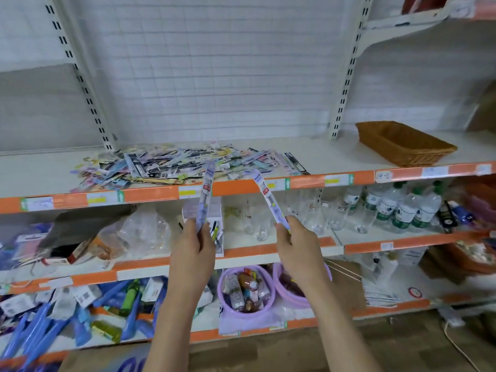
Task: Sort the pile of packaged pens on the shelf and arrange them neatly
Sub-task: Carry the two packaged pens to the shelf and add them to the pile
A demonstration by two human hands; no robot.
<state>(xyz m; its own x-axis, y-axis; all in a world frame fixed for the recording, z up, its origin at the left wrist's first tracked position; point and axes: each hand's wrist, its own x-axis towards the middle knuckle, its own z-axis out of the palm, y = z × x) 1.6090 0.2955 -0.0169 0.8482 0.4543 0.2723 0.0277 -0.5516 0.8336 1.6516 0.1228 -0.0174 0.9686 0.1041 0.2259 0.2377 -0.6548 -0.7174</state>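
A loose pile of packaged pens (185, 165) lies spread across the upper shelf (335, 154), left of centre. My left hand (194, 251) grips the lower end of one long pale-purple pen pack (205, 194), held almost upright in front of the shelf edge. My right hand (298, 248) pinches the lower end of a similar pen pack (267, 196), which leans up and to the left. Both packs hang in the air below the pile, apart from each other.
A brown wicker basket (402, 145) stands on the same shelf to the right. The shelf below holds clear glasses (257, 218) and water bottles (402, 208). Purple tubs (245, 291) and blue packs fill the lowest shelf.
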